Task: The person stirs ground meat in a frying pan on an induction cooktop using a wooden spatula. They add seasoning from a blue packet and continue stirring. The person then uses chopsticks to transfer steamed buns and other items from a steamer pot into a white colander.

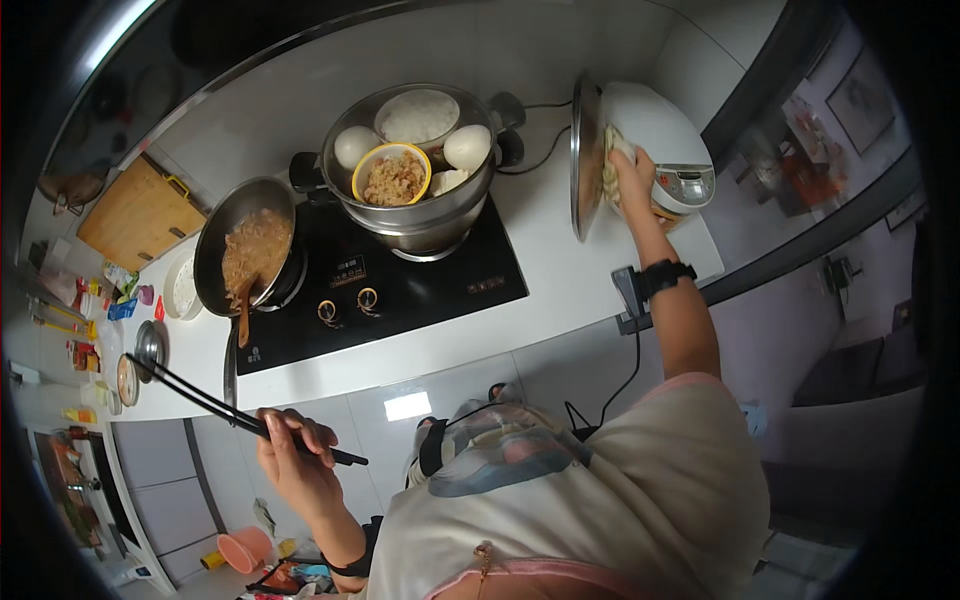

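Note:
My left hand grips a pair of black chopsticks, whose tips point left over the counter. My right hand holds a cloth against a pot lid that is tilted on edge near the rice cooker. On the cooktop, the metal steamer pot is uncovered. Inside it are a yellow-rimmed bowl of minced food, a bowl of white food, and round white pieces resembling buns. A frying pan holds brownish food in liquid and a wooden spatula.
The black cooktop is set in a white counter. The pan's handle reaches past the counter's front edge. To the left are a white basket, a cutting board and several packets. A pink bucket stands low at left.

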